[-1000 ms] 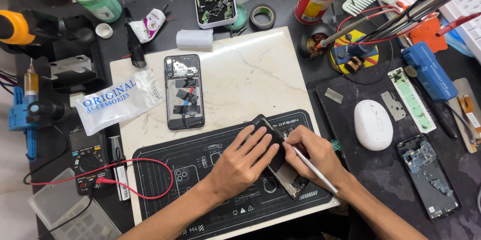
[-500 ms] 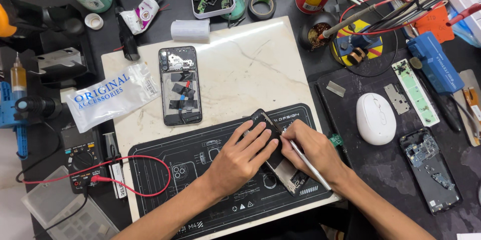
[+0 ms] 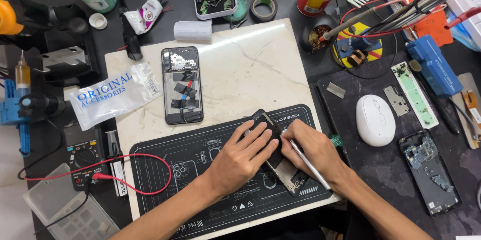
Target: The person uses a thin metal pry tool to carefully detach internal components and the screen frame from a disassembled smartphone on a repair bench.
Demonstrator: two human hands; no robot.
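Note:
My left hand (image 3: 244, 155) presses flat on a dark phone part (image 3: 280, 162) that lies tilted on the black repair mat (image 3: 170, 175). My right hand (image 3: 313, 151) holds a slim silver tool (image 3: 306, 162) like a pen, its tip at the part's upper edge near my left fingertips. An opened phone (image 3: 182, 84) with its insides showing lies apart on the white marble slab (image 3: 250, 69), up and left of my hands.
A plastic accessory bag (image 3: 114, 94) lies left of the opened phone. Red and black multimeter leads (image 3: 145, 157) loop over the mat's left end. A white mouse (image 3: 375, 120), another opened phone (image 3: 430, 170), circuit boards and soldering gear lie at the right. Tape rolls and cans stand at the back.
The view has shifted slightly. Both hands stay on the phone part, with small finger movement only.

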